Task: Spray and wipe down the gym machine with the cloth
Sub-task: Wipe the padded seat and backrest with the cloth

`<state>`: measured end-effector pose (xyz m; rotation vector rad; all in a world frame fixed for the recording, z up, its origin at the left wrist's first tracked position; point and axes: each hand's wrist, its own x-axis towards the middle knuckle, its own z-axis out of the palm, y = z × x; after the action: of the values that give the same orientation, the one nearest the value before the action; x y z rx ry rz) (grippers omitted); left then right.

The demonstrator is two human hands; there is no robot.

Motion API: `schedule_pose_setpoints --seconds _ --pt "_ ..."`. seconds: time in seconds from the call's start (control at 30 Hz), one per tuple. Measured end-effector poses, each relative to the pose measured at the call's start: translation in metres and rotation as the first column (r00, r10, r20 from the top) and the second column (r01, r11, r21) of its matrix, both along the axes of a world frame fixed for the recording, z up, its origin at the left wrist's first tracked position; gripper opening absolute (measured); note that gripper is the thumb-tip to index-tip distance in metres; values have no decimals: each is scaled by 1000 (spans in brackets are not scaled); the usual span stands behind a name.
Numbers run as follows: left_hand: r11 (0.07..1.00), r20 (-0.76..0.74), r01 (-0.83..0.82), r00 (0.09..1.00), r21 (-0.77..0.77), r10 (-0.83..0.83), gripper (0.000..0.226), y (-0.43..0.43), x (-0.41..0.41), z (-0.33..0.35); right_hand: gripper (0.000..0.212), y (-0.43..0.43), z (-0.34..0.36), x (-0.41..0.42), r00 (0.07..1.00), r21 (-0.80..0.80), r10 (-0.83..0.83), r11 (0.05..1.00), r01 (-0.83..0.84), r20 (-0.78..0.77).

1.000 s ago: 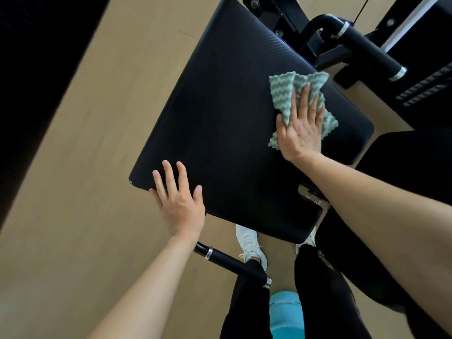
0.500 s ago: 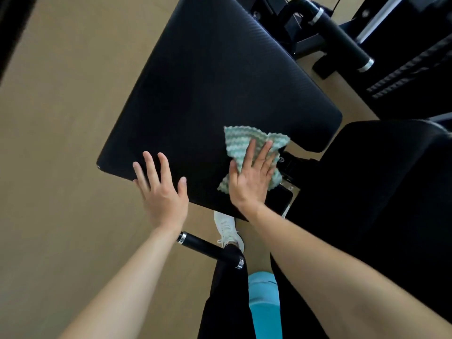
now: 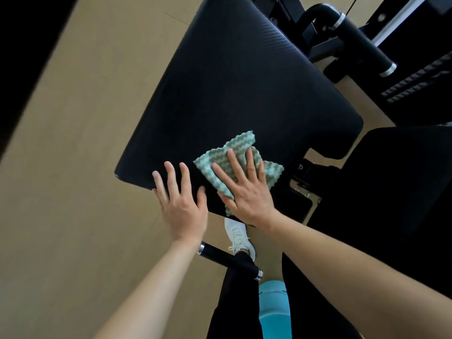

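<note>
Pressing flat with straight fingers, right hand (image 3: 247, 192) is pinning the cloth (image 3: 241, 145) onto the pad (image 3: 244, 81), near its closest edge, toward the right corner. Cloth is showing a green-and-white zigzag weave, crumpled, with edges sticking out past the fingertips. Pad is black with a fine ribbed texture, sitting slantwise above a tan floor (image 3: 73, 192). Left hand (image 3: 182, 204) is lying open just beside the right, fingers spread on the pad's near edge, gripping nothing. Both bare forearms are reaching forward.

Both forearms (image 3: 342, 260) are bare up to the near frame edge. The person wears black trousers (image 3: 230, 309) and a white lace-up sneaker (image 3: 239, 237).
</note>
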<state>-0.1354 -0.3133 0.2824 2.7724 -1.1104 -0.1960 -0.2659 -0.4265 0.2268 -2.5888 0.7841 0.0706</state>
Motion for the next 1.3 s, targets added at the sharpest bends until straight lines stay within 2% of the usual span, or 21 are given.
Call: schedule_pose_setpoints --seconds 0.07,0.1,0.17,0.27,0.33,0.4,0.5,0.6,0.67,0.7,0.77,0.83,0.9,1.0,1.13,1.3 --pt "1000 3 5 1000 1 -5 68 2 1 -1 65 -25 -2 0 998 -42 64 997 -63 11" --pt "1000 7 5 1000 -1 -5 67 2 1 -2 64 -44 -1 2 999 -55 39 998 -39 14" --pt "1000 17 -1 1000 -8 1 67 2 1 -3 62 -84 3 14 993 -38 -117 992 118 23" --pt "1000 14 -17 1000 -15 17 66 1 -1 -1 63 -124 13 42 924 48 -383 923 382 7" --pt "1000 5 -23 1000 -9 23 65 1 -1 1 66 -123 20 59 892 67 -451 890 451 -11" --pt "1000 11 -22 1000 -5 22 65 0 -1 1 68 -100 25 66 933 52 -360 932 360 -2" --pt "1000 8 -23 1000 -10 23 65 0 1 0 72 -55 26 60 999 -9 -44 999 44 32" --pt "998 -4 -53 999 17 53 66 -3 -1 5 82 -56 27 47 985 22 151 988 -153 82" --pt "994 18 -101 995 -36 102 62 -11 -7 12 85 -74 30 33 970 41 195 978 -202 146" --pt "992 43 -83 995 -95 88 59 -19 -12 16 84 -85 32 25 971 24 154 987 -161 182" --pt "984 102 100 991 -146 -85 60 -40 -23 21 79 -114 29 7 975 6 -66 998 66 213" --pt "959 93 283 955 2 -282 70 -66 -29 16 75 -146 24 -6 937 46 -327 945 324 120" --pt "921 62 332 934 204 -351 81 -87 -24 2 76 -173 16 -15 883 87 -467 878 470 -52" --pt "867 93 364 904 341 -417 82 -109 -5 -20 80 -191 5 -23 861 149 -477 852 502 -178" --pt "821 157 437 841 368 -517 73 -163 12 -24 73 -192 -1 -28 863 196 -492 840 506 -117" --pt "795 201 488 792 360 -576 73 -266 32 -16 71 -193 -1 -35 859 146 -509 847 510 -49"
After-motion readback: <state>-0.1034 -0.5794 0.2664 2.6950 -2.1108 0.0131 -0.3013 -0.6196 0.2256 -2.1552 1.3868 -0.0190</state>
